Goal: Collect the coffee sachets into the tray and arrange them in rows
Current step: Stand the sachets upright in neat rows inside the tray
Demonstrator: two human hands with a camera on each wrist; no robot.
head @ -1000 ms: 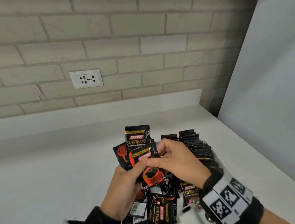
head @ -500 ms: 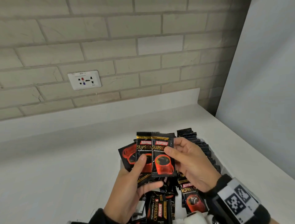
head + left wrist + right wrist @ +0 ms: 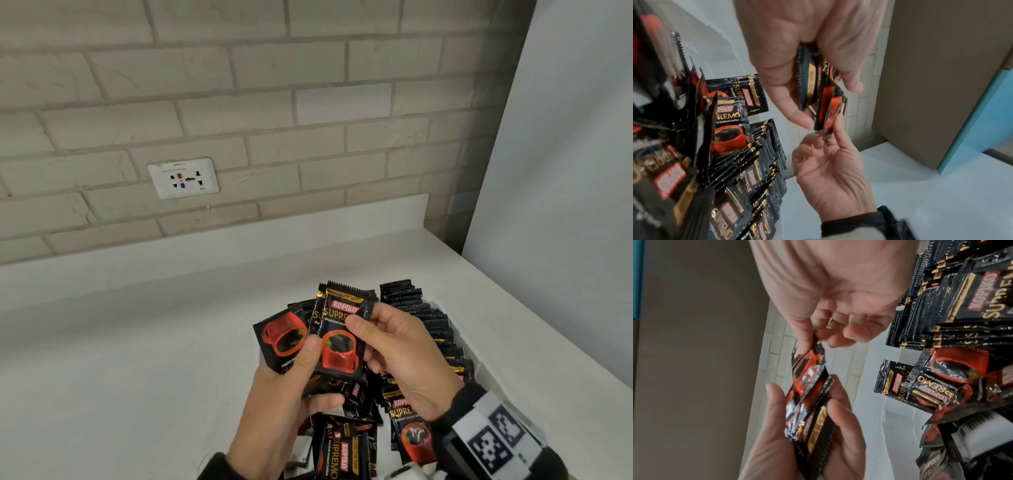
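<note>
The left hand (image 3: 277,404) grips a small fan of coffee sachets (image 3: 337,337), thumb on the front. The right hand (image 3: 404,356) pinches the front sachet at its right edge. More sachets lie loose under both hands, and a neat row (image 3: 424,322) stands in the tray (image 3: 898,423) behind the right hand. They look light, thin, bendy and slippery, so flat edges are probably the best place to hold.
</note>
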